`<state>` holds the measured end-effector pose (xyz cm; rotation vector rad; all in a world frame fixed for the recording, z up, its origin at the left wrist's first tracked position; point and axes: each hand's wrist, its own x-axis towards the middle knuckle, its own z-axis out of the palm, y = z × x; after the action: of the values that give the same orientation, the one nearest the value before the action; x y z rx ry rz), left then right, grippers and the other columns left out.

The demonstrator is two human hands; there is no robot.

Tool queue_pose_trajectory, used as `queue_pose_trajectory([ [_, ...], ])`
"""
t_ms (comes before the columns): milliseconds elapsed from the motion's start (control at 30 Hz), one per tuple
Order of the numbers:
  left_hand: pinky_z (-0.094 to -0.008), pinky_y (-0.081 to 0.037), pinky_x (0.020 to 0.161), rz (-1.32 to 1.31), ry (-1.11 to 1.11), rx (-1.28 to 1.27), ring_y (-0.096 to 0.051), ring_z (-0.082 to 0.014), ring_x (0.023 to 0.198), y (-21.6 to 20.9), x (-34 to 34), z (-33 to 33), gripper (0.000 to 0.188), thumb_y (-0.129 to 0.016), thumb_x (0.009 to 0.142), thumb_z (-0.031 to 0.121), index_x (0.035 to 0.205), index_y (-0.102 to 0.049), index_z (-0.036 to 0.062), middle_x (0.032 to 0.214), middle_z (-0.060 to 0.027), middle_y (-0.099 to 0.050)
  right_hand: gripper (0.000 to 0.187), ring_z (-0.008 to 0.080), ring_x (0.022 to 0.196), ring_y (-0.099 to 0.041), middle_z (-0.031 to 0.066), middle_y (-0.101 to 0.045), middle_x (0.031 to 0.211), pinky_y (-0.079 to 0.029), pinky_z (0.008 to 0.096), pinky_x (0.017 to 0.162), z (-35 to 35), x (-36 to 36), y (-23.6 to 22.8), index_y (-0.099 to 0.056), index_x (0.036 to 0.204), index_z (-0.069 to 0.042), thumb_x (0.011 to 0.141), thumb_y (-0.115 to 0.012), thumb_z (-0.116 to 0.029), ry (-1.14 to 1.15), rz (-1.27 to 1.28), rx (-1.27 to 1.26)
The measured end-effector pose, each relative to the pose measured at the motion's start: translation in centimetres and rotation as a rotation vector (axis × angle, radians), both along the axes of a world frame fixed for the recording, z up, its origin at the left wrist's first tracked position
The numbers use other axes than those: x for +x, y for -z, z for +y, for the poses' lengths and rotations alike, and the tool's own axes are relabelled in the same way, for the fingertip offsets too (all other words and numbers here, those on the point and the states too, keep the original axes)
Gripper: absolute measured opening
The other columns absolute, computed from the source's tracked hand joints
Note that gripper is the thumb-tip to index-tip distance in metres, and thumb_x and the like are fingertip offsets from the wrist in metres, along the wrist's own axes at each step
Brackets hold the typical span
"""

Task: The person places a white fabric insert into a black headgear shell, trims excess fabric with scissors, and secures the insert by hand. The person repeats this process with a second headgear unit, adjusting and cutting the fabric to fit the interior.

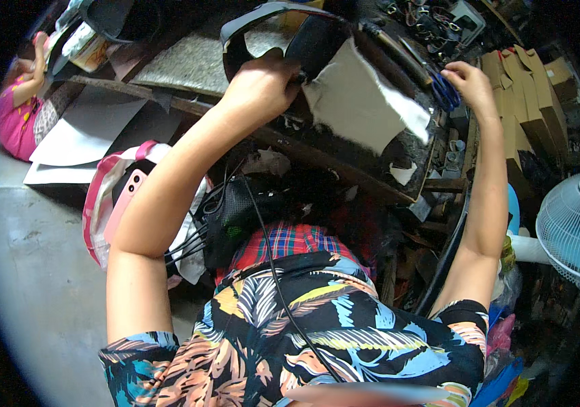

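My left hand (263, 85) is closed on a looped black piece (310, 51) of sheet material with a pale grey edge, held over the workbench. It looks like a shoe upper, but I cannot make out its exact kind. At the bench's right side my right hand (470, 83) has its fingers bent and slightly apart. Its fingertips are beside the blue handles of a pair of scissors (445, 93), whose blades point away to the upper left. Whether they touch the handles is hard to tell. A beige sheet with a ragged white edge (354, 102) lies between my hands.
A speckled slab (188, 64) covers the bench's left part. Tools and clutter (426, 20) fill the far right. Cardboard boxes (527, 88) and a white fan (568, 227) stand at right. White sheets (86, 132), a pink phone (126, 203) and a person in pink (18, 115) are at left.
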<state>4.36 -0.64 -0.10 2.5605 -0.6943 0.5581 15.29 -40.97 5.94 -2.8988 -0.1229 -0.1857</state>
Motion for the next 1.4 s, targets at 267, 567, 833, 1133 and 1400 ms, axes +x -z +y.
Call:
queue_pose_trajectory([
  [267,-0.0480,-0.053,0.081,0.028,-0.104,0.050,-0.065,-0.0415,0.090,0.1,1.6,-0.6,0.028,-0.066,0.085,0.024,0.104,-0.068,0.0040,0.100,-0.0232,-0.065,0.026,0.0186,0.073,-0.067,0.0109,-0.070,0.084,-0.053,0.0286,0.068,14.4,-14.6,-4.9,-0.072,0.097,-0.004,0.092,-0.070,-0.029,-0.746,-0.198,0.474],
  [567,-0.0483,-0.054,0.083,0.199,-0.127,0.087,-0.067,-0.0401,0.094,-0.6,2.8,-0.9,0.029,-0.066,0.083,0.028,0.101,-0.068,0.0049,0.098,-0.0228,-0.069,0.037,0.0345,0.097,-0.063,0.0129,-0.066,0.104,-0.051,0.0420,0.087,20.4,-11.0,5.5,-0.070,0.102,-0.003,0.073,-0.083,-0.023,-0.587,-0.394,0.254],
  [833,-0.0446,-0.054,0.084,0.287,-0.065,0.135,-0.067,-0.0377,0.095,-0.5,4.1,0.0,0.024,-0.067,0.083,0.027,0.100,-0.070,0.0099,0.099,-0.0180,-0.070,0.015,0.0300,0.087,-0.066,0.0093,-0.068,0.087,-0.054,0.0400,0.077,20.4,-10.7,6.7,-0.067,0.087,-0.008,0.074,-0.074,-0.005,-0.845,-0.589,0.352],
  [1133,-0.0463,-0.052,0.083,0.334,-0.035,0.125,-0.066,-0.0402,0.095,-0.6,4.4,0.2,0.033,-0.066,0.086,0.036,0.103,-0.067,0.0077,0.097,-0.0207,-0.070,0.019,0.0281,0.095,-0.068,0.0112,-0.071,0.098,-0.056,0.0375,0.082,20.2,-11.6,6.5,-0.070,0.094,-0.005,0.076,-0.073,0.000,-0.890,-0.495,0.294],
  [1400,-0.0430,-0.054,0.083,0.389,-0.010,0.115,-0.069,-0.0363,0.091,-0.9,5.0,-0.1,0.044,-0.070,0.084,0.048,0.100,-0.074,0.0072,0.096,-0.0190,-0.072,0.019,0.0281,0.097,-0.068,0.0111,-0.071,0.099,-0.056,0.0378,0.083,19.9,-12.2,6.0,-0.071,0.097,-0.005,0.079,-0.072,-0.001,-0.950,-0.416,0.323],
])
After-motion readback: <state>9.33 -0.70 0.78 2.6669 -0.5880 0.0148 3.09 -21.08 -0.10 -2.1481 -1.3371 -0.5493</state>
